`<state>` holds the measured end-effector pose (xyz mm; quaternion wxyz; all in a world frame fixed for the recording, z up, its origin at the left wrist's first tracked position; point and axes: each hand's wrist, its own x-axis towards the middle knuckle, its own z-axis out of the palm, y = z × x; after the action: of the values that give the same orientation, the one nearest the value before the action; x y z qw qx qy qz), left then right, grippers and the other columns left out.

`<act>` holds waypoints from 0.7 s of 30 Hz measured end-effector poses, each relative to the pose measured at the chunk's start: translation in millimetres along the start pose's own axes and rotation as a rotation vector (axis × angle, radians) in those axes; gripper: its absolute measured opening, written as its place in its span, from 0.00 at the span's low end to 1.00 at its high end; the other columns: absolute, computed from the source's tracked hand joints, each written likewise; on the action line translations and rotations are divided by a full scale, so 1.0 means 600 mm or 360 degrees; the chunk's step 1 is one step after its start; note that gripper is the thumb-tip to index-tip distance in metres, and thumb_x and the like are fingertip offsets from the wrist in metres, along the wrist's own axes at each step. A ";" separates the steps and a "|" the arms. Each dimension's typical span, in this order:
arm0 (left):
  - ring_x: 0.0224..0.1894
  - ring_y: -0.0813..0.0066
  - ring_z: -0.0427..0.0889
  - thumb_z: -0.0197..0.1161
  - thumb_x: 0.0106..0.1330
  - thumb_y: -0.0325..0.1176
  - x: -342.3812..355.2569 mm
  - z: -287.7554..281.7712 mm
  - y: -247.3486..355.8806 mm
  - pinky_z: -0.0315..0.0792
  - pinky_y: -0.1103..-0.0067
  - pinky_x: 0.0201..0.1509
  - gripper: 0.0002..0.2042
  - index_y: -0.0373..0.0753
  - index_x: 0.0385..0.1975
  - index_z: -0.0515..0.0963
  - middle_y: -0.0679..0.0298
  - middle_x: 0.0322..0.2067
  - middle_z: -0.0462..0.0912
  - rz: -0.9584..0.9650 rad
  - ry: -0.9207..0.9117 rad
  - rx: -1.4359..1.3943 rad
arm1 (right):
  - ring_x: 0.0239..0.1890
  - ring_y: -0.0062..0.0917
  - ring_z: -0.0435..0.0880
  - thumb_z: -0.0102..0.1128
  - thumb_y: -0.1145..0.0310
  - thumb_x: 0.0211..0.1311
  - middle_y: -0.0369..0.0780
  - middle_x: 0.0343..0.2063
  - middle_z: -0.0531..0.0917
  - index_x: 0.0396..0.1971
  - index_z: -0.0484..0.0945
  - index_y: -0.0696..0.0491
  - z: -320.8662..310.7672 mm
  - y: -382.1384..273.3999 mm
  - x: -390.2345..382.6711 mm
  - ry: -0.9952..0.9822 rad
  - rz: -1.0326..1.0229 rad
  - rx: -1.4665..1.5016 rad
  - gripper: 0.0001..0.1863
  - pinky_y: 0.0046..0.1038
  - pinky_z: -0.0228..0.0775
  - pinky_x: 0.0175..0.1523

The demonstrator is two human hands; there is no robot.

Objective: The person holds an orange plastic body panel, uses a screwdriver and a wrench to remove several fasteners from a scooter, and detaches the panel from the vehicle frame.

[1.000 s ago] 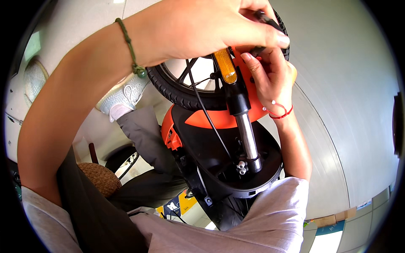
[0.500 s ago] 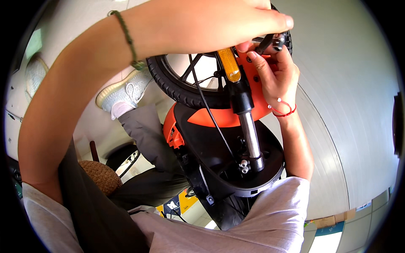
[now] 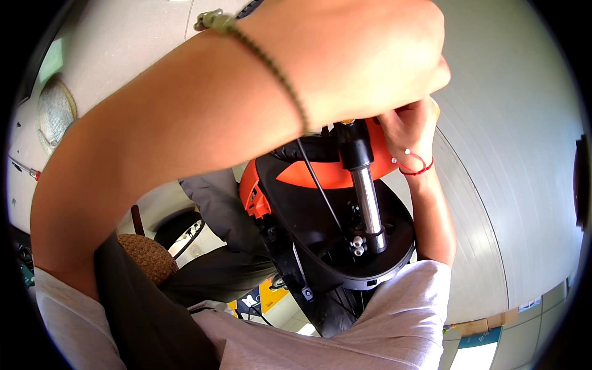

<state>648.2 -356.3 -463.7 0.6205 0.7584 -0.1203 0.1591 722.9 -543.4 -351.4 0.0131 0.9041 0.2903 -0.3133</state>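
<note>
My left hand [image 3: 388, 58] reaches across the top of the view, its fingers curled closed. It covers the wheel and whatever lies between my two hands. Under it, my right hand [image 3: 412, 129], with a red string bracelet, is closed too. Its thumb shows at the edge and its fingertips are hidden. What the hands hold is out of sight. Just below stands a silver shock tube [image 3: 368, 200] with a black collar [image 3: 354, 147], part of a black and orange scooter [image 3: 308, 225]. A black cable [image 3: 317, 182] runs beside the tube. Two small bolts [image 3: 357, 246] sit at its base.
A grey curved surface [image 3: 493, 123] fills the right side. At left are a pale shoe [image 3: 57, 114] and a red-tipped tool [image 3: 28, 169] on the floor. A round woven seat [image 3: 147, 258] is by my leg [image 3: 216, 265]. Cardboard [image 3: 487, 324] lies at the lower right.
My left hand has come down and nearer, now covering the wheel, the amber reflector and the black piece with a shiny metal end that was between my hands. My right hand has shifted slightly down.
</note>
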 end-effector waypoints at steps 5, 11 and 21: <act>0.26 0.73 0.75 0.55 0.70 0.38 0.035 -0.045 -0.008 0.74 0.79 0.35 0.16 0.27 0.34 0.76 0.62 0.23 0.77 -0.0885 -0.0546 -0.1366 | 0.22 0.22 0.85 0.69 0.70 0.59 0.40 0.25 0.87 0.36 0.78 0.58 0.000 0.009 0.002 0.0064 -0.0030 0.0064 0.10 0.21 0.76 0.29; 0.27 0.68 0.81 0.58 0.67 0.34 0.013 -0.050 -0.002 0.75 0.76 0.35 0.15 0.24 0.40 0.76 0.58 0.26 0.80 -0.0469 -0.0262 -0.0631 | 0.34 0.28 0.86 0.63 0.71 0.64 0.41 0.33 0.87 0.47 0.77 0.59 -0.004 -0.002 0.007 -0.0172 -0.0064 0.0034 0.14 0.25 0.77 0.39; 0.34 0.61 0.82 0.56 0.62 0.23 0.000 0.029 -0.042 0.78 0.75 0.39 0.10 0.23 0.39 0.73 0.50 0.33 0.78 -0.0070 -0.0118 -0.1144 | 0.24 0.20 0.86 0.70 0.69 0.59 0.40 0.25 0.86 0.35 0.75 0.58 0.003 0.009 0.004 0.0121 -0.0052 0.0033 0.12 0.19 0.76 0.30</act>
<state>659.3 -368.3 -489.7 0.8461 0.4993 -0.1746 0.0657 726.0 -546.9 -354.9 -0.0124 0.9106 0.3020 -0.2819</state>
